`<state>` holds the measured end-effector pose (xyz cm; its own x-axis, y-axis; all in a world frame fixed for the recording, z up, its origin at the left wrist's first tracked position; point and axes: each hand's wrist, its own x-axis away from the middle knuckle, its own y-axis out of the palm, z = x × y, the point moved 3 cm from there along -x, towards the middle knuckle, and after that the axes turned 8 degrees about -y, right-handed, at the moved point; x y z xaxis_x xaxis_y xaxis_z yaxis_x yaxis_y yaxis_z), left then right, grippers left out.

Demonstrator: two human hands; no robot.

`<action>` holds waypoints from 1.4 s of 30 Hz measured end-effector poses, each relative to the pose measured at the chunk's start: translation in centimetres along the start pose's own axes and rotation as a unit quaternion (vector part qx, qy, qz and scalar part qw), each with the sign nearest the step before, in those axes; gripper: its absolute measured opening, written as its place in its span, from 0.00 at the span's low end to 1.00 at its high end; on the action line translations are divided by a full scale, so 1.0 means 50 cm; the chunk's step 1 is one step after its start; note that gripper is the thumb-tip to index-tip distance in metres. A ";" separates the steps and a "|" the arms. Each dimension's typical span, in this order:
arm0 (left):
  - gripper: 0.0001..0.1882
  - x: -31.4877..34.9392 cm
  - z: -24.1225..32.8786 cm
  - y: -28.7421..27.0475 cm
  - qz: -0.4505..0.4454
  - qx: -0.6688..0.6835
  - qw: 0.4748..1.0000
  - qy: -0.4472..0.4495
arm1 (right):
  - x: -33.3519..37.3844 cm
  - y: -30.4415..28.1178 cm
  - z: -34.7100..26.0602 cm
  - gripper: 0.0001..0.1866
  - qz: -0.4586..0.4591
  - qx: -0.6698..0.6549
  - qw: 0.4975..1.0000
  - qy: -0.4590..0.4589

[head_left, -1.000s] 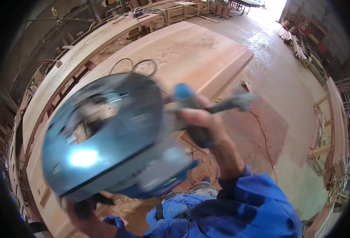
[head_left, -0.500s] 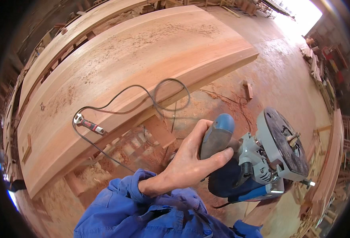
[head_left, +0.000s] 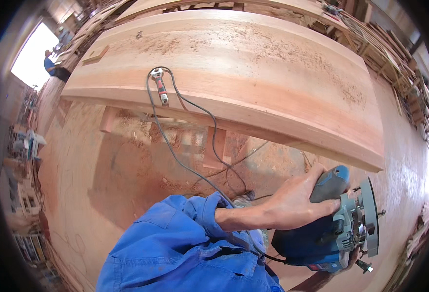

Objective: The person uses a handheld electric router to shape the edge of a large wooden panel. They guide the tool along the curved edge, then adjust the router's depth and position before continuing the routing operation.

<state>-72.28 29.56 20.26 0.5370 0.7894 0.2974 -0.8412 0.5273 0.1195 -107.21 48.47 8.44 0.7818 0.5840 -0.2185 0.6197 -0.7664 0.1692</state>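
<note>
A blue and grey plunge router (head_left: pixel 316 238) is held tilted on its side, its round dark base plate (head_left: pixel 370 216) facing right. My left hand (head_left: pixel 297 202) is closed around its blue-tipped grey handle (head_left: pixel 330 184). My right forearm (head_left: pixel 315 281) reaches under the router; only a little of my right hand (head_left: pixel 354 255) shows at the far side against the tool, the rest hidden. From the router, a black cord (head_left: pixel 175 156) runs up and loops over a large wooden slab (head_left: pixel 253 97). Inside that loop lies an adjustable wrench (head_left: pixel 160 87) with a red and black grip.
Shavings (head_left: pixel 170 46) are scattered on the slab, with a small wood piece (head_left: pixel 95 54) at its left end. Sawdust (head_left: pixel 141 170) covers the floor beneath. Stacked lumber (head_left: pixel 389 63) lines the far right. A person in blue (head_left: pixel 51 63) is at the far left.
My view has swung left, so the slab now lies across the top. The router and my hands have shifted right and lower in view, and the base plate is seen more edge-on.
</note>
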 end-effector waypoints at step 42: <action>0.35 -0.645 -0.105 -0.395 0.244 0.340 0.905 -0.076 | -0.608 0.826 0.382 0.21 -0.412 0.082 0.807 0.415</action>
<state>-72.65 -4.69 3.33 0.1196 0.7970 0.5921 -0.8478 -0.2284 0.4786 -106.69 -6.02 3.72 -0.0715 0.8396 0.5385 0.9884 -0.0127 0.1511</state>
